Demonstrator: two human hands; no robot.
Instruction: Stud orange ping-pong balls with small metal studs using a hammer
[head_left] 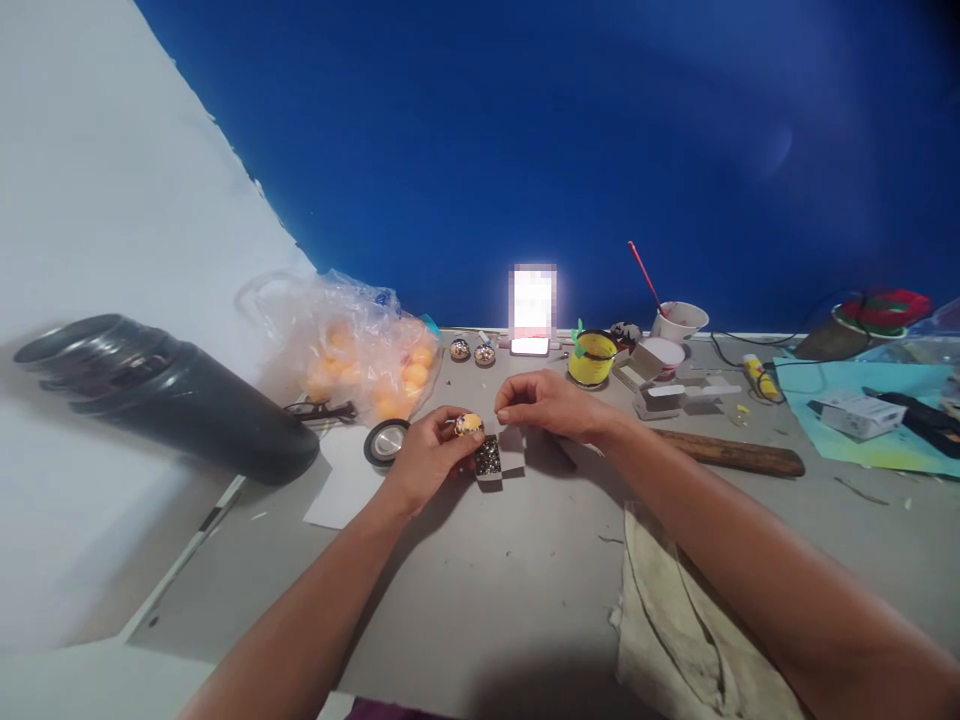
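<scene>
My left hand [429,452] is closed around a small orange ball [469,424] partly covered with shiny bits. Just below it on the table stands a small open box [489,458] full of glittery pieces. My right hand [551,403] hovers beside the ball, its fingertips pinched together on something too small to make out. Both forearms reach in from the bottom of the view.
A clear bag of orange balls [360,345] lies at left by a dark tilted cylinder [172,400] and a tape roll [385,441]. Two decorated balls [472,351], a yellow cup [592,357], white cups [679,320], a wooden stick [731,455] and a cloth [690,610] surround the hands.
</scene>
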